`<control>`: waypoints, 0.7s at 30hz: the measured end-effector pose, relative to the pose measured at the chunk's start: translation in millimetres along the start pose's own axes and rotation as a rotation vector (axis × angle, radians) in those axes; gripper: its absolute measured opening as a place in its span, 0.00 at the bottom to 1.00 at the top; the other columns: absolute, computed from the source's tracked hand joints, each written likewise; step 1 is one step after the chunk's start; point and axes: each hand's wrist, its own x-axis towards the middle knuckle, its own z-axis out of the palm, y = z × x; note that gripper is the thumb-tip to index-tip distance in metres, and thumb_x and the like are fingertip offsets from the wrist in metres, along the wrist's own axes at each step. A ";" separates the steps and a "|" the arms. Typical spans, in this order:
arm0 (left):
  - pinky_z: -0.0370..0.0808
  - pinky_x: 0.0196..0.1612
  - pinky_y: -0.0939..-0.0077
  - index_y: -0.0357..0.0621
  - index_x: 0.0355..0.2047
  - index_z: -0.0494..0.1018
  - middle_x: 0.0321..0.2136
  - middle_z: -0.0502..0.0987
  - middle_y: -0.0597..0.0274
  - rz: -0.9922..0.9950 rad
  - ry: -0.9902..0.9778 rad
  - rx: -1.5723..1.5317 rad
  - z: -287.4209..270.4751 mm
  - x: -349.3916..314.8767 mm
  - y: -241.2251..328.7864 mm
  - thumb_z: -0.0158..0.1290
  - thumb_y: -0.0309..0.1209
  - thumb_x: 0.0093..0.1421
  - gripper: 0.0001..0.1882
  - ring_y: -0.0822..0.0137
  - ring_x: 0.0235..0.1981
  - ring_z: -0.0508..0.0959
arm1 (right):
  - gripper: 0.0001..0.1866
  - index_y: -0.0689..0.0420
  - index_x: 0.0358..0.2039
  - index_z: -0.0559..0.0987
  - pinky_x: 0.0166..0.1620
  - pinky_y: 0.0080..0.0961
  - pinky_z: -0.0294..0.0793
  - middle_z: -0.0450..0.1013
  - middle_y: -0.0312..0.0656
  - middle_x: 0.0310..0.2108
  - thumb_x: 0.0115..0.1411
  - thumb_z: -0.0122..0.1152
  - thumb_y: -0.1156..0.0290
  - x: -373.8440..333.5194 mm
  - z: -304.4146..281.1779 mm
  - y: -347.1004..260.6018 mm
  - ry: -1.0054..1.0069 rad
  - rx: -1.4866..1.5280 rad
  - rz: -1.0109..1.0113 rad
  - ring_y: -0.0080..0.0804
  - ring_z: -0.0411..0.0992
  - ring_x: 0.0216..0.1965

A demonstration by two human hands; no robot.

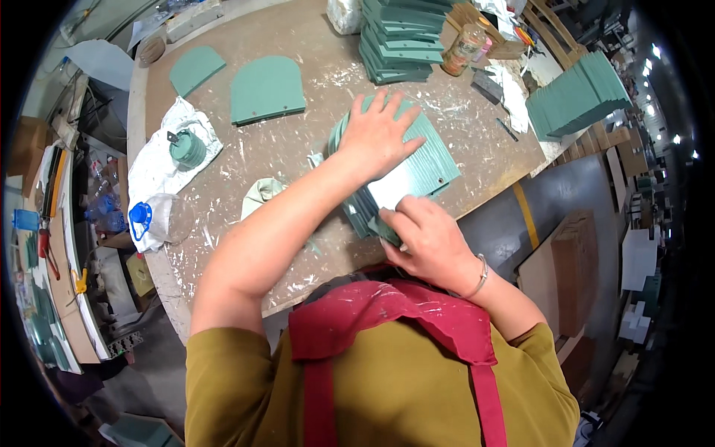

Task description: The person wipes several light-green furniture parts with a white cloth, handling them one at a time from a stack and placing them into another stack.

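A stack of green painted boards [436,153] lies at the front middle of the table, with a light reflecting off the top one and a small dark hole near its right corner. Across the top board my left hand [381,140] lies flat, its fingers spread. My right hand [426,242] is closed at the stack's near edge. Between its fingers is a small dark green piece [385,229], whose kind I cannot make out. Farther back on the left, a green board with a rounded top [268,89] and another green board [196,70] lie flat.
Tall stacks of green boards stand at the back [402,45] and right [577,97]. A bottle [464,51] is beside the back stack. At left are a green paint cup [188,150] on a white cloth [175,123], a clear blue-handled jug [167,217] and a pale cloth [261,197].
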 end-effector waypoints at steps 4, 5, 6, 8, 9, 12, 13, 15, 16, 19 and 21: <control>0.52 0.68 0.42 0.55 0.65 0.63 0.68 0.59 0.52 0.010 0.010 0.004 1.1 0.0 -1.1 0.42 0.54 0.67 0.31 0.48 0.69 0.56 | 0.19 0.62 0.41 0.76 0.42 0.37 0.72 0.66 0.44 0.34 0.47 0.67 0.73 -3.7 -19.7 -5.1 -0.189 0.012 -0.079 0.43 0.70 0.38; 0.52 0.68 0.42 0.55 0.66 0.63 0.67 0.59 0.52 0.009 0.014 0.000 1.4 -1.0 -1.9 0.42 0.54 0.67 0.31 0.48 0.69 0.56 | 0.19 0.62 0.41 0.76 0.42 0.37 0.72 0.66 0.44 0.34 0.47 0.67 0.73 -0.6 -19.1 -5.9 -0.193 0.014 -0.083 0.43 0.70 0.38; 0.52 0.68 0.42 0.55 0.66 0.63 0.67 0.59 0.52 0.014 0.021 -0.007 1.6 -0.2 -1.1 0.42 0.54 0.68 0.31 0.48 0.69 0.56 | 0.18 0.62 0.40 0.76 0.42 0.37 0.72 0.66 0.44 0.34 0.47 0.67 0.73 4.0 -19.0 -5.4 -0.149 -0.004 -0.059 0.43 0.70 0.38; 0.52 0.68 0.43 0.56 0.66 0.63 0.67 0.59 0.52 0.010 0.013 -0.016 2.3 0.8 2.3 0.42 0.54 0.68 0.31 0.48 0.69 0.56 | 0.16 0.62 0.38 0.77 0.43 0.37 0.72 0.66 0.44 0.34 0.48 0.67 0.71 7.5 -16.3 -0.4 -0.124 -0.028 -0.032 0.43 0.70 0.38; 0.52 0.68 0.43 0.56 0.66 0.62 0.67 0.59 0.52 -0.001 0.002 -0.014 2.0 0.4 1.3 0.42 0.54 0.68 0.31 0.48 0.69 0.56 | 0.16 0.62 0.38 0.77 0.43 0.37 0.72 0.66 0.44 0.34 0.48 0.67 0.71 7.3 -18.5 -1.3 -0.127 -0.028 -0.039 0.43 0.70 0.38; 0.52 0.68 0.43 0.58 0.67 0.62 0.68 0.59 0.52 0.001 0.004 0.000 1.4 2.2 1.7 0.42 0.55 0.67 0.31 0.49 0.69 0.56 | 0.16 0.61 0.39 0.77 0.41 0.37 0.73 0.67 0.44 0.33 0.49 0.67 0.70 1.2 -34.4 0.5 -0.269 -0.009 -0.080 0.44 0.71 0.37; 0.52 0.68 0.43 0.58 0.67 0.62 0.68 0.59 0.52 0.000 0.003 0.001 0.6 2.3 0.6 0.42 0.55 0.67 0.31 0.49 0.69 0.56 | 0.16 0.61 0.39 0.77 0.40 0.37 0.73 0.67 0.44 0.33 0.50 0.66 0.70 -0.6 -40.0 5.0 -0.264 0.088 -0.048 0.45 0.71 0.37; 0.52 0.68 0.43 0.54 0.67 0.61 0.68 0.58 0.52 -0.005 -0.048 -0.088 -2.0 3.7 -4.5 0.46 0.54 0.66 0.33 0.49 0.70 0.55 | 0.15 0.60 0.41 0.79 0.39 0.36 0.74 0.69 0.45 0.32 0.52 0.66 0.70 -0.2 -56.1 12.2 -0.208 0.256 0.087 0.45 0.72 0.36; 0.52 0.68 0.43 0.54 0.67 0.61 0.68 0.58 0.52 -0.010 -0.045 -0.084 -4.0 3.8 -13.1 0.46 0.54 0.66 0.33 0.49 0.70 0.55 | 0.16 0.61 0.42 0.79 0.39 0.34 0.73 0.70 0.45 0.33 0.53 0.66 0.71 -1.5 -58.7 19.3 -0.133 0.290 0.116 0.43 0.72 0.35; 0.55 0.67 0.44 0.47 0.67 0.60 0.67 0.59 0.48 -0.107 0.125 -0.216 -18.5 4.3 -45.7 0.53 0.54 0.62 0.39 0.46 0.68 0.57 | 0.17 0.61 0.46 0.80 0.41 0.27 0.70 0.71 0.42 0.35 0.55 0.65 0.72 -12.6 -56.1 37.8 0.082 0.405 0.253 0.35 0.70 0.35; 0.62 0.65 0.51 0.39 0.64 0.62 0.64 0.64 0.42 -0.314 0.024 -0.275 -22.2 0.1 -63.2 0.58 0.54 0.58 0.42 0.44 0.65 0.63 | 0.16 0.61 0.46 0.80 0.41 0.24 0.69 0.71 0.40 0.35 0.56 0.64 0.73 -23.2 -53.1 46.9 0.135 0.499 0.369 0.31 0.69 0.36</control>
